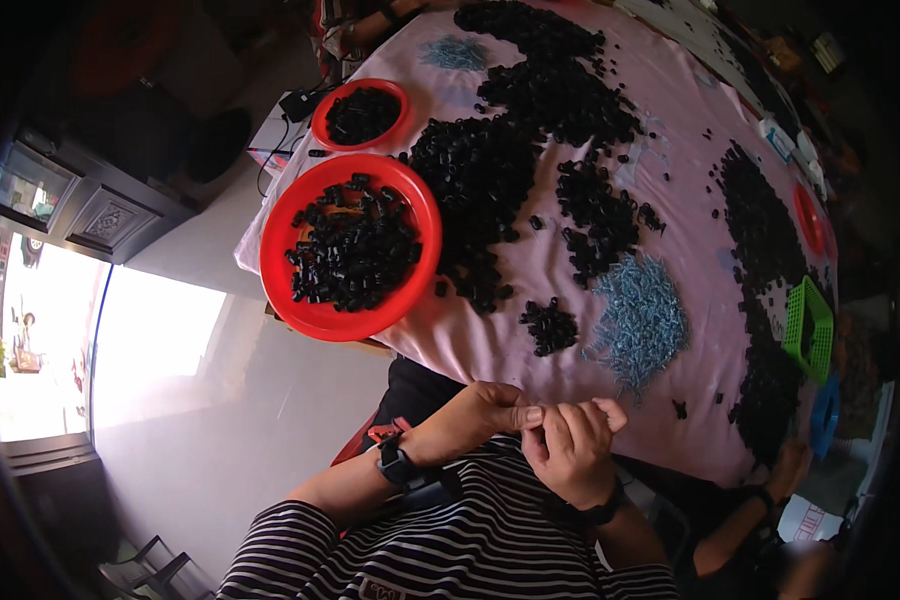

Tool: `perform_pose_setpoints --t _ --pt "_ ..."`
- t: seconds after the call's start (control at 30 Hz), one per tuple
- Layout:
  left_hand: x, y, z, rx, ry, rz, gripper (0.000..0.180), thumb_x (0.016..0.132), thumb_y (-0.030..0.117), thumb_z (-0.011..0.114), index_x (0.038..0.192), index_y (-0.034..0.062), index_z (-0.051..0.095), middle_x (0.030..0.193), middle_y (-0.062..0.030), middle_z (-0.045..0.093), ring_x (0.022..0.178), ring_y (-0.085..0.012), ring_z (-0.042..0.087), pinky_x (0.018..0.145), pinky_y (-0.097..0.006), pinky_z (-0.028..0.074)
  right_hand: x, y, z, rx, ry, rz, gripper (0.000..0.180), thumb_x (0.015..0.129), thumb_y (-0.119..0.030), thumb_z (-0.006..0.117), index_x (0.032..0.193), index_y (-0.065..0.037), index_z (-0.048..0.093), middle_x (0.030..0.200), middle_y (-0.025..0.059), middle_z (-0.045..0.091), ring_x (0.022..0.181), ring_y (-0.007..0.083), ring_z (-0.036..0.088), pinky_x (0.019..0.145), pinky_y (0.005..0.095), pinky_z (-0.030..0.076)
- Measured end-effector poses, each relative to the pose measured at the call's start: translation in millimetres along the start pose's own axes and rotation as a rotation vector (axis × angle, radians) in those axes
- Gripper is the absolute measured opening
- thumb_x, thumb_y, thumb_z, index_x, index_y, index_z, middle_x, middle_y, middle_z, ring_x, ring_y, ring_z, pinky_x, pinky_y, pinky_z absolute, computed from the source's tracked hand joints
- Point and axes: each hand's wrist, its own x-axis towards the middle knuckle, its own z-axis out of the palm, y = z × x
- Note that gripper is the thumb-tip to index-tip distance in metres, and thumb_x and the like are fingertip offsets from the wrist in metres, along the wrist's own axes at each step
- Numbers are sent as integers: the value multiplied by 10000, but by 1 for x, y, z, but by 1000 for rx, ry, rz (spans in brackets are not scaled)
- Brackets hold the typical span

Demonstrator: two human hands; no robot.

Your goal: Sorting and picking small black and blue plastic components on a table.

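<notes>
My left hand [478, 412] and my right hand [576, 450] meet just off the table's near edge, above my lap. The left thumb and fingers are pinched together against the right hand's closed fingers. Whatever lies between them is too small or hidden to make out. Closest to the hands on the tabletop are a heap of thin light-blue pieces, possibly screws [638, 322], and a small cluster of short black cylindrical parts [549, 326].
A large red basin [278, 300] of black parts stands at the table's left edge, a smaller red bowl [403, 100] behind it. Black heaps [475, 165] spread across the pink cloth [530, 262]. A green basket [810, 325] sits right, near another person's arm [735, 530].
</notes>
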Motion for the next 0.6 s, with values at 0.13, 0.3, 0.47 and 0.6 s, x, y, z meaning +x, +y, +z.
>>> perform_pose_setpoints --t 0.13,0.3,0.47,0.6 --pt "0 -5 2 -77 -8 16 292 975 267 719 1009 -23 712 956 -36 715 924 -94 655 854 -254 535 -1 -3 -2 45 27 27 359 787 -137 789 1115 -53 670 912 30 597 822 211 601 956 463 366" --pt "1 -4 -2 -286 120 -72 311 959 259 731 1112 -9 685 973 -55 732 885 -149 709 868 -307 590 5 23 7 316 -57 216 377 891 -200 763 1222 -54 656 969 18 664 886 189 640 1010 464 341" --pt "16 31 -17 -324 228 42 218 1004 155 601 1147 2 661 1041 -91 664 975 -195 688 884 -367 608 -11 53 33 -1 49 270 275 885 -160 752 1129 -78 655 887 17 638 866 214 613 936 445 359" --pt "43 44 -22 64 475 151 220 972 184 630 1083 -4 659 986 -81 665 920 -254 697 769 -369 588 -11 49 44 -148 2 242 201 867 -135 756 1043 -88 672 884 39 616 864 224 596 906 438 364"
